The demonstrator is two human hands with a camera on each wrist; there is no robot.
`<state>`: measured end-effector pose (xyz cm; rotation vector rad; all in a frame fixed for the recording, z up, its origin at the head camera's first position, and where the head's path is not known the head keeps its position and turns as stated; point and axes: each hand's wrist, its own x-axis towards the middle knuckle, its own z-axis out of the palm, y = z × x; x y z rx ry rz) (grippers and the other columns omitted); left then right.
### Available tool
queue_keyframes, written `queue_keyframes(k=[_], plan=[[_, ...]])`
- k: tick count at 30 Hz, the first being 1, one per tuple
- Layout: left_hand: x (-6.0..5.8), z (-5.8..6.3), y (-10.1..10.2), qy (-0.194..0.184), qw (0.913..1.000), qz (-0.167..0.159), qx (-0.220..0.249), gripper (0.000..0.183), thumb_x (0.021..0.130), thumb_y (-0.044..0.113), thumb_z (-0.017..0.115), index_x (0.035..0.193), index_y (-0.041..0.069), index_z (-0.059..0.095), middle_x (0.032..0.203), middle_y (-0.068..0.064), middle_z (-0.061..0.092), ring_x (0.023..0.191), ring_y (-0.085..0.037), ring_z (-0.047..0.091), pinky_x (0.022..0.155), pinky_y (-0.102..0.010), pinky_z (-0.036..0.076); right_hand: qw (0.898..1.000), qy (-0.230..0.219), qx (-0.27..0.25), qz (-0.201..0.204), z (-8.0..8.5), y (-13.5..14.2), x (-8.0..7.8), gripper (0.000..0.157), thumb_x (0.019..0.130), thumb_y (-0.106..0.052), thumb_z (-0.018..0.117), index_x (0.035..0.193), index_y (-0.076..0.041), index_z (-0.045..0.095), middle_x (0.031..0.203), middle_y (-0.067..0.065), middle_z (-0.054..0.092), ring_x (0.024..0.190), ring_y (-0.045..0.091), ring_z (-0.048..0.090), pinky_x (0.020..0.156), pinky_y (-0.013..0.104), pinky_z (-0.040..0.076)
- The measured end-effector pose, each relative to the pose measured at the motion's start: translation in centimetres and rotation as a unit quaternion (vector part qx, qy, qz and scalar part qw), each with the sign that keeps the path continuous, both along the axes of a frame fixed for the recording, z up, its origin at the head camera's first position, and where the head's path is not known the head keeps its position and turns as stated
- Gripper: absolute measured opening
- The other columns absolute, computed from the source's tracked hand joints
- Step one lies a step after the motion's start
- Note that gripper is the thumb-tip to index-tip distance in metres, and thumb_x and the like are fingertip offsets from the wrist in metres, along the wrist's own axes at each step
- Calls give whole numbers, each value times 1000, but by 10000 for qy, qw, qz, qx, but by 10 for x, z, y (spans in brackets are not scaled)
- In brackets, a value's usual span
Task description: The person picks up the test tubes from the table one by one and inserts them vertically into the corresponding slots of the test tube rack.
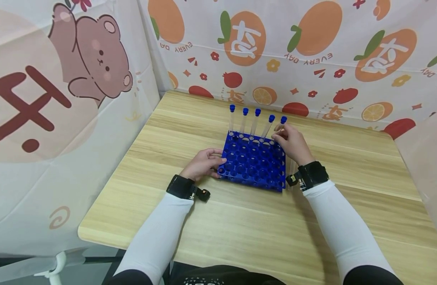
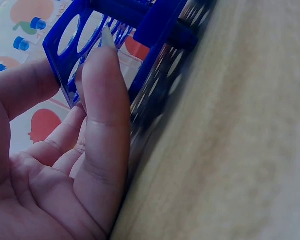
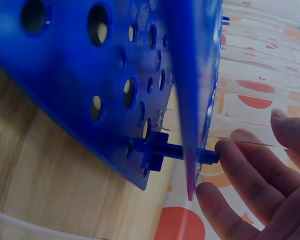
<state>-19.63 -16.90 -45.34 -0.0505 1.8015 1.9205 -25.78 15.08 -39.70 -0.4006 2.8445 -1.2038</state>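
A blue test tube rack [image 1: 252,160] with rows of round holes stands on the table. Along its far row, several clear test tubes [image 1: 254,124] with blue caps stand upright or slightly tilted. At the rack's left edge, my left hand [image 1: 204,163] grips it, thumb on the near side; the left wrist view shows the thumb [image 2: 107,95] against the rack's end. My right hand [image 1: 294,143] is at the far right corner, pinching the rightmost capped tube, whose blue cap [image 1: 283,119] shows above the fingers. In the right wrist view, fingers [image 3: 250,185] touch the rack's edge.
On the wooden table [image 1: 239,229], clear tubes [image 1: 292,168] lie right of the rack, partly hidden by my right wrist. Printed cloth [image 1: 275,75] hangs behind the table's far edge and another [image 1: 43,178] at the left.
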Motion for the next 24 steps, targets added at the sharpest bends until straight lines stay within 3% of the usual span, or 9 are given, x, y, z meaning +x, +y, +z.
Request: queue_keyframes(k=[12, 24], plan=[[3, -1, 0, 62, 10000, 51, 5, 45, 93, 12, 67, 133, 3, 50, 94, -4, 67, 69, -16, 62, 57, -30, 62, 9999, 127, -16, -16, -4, -1, 0, 22, 97, -24, 63, 113, -10, 56, 111, 15, 69, 100, 29, 67, 86, 47, 59], [3, 1, 0, 67, 10000, 57, -6, 44, 93, 12, 66, 134, 3, 50, 91, -2, 67, 68, -15, 60, 56, -29, 61, 9994, 311, -136, 53, -8, 0, 1, 33, 95, -21, 67, 123, -7, 57, 110, 13, 70, 98, 27, 68, 85, 46, 60]])
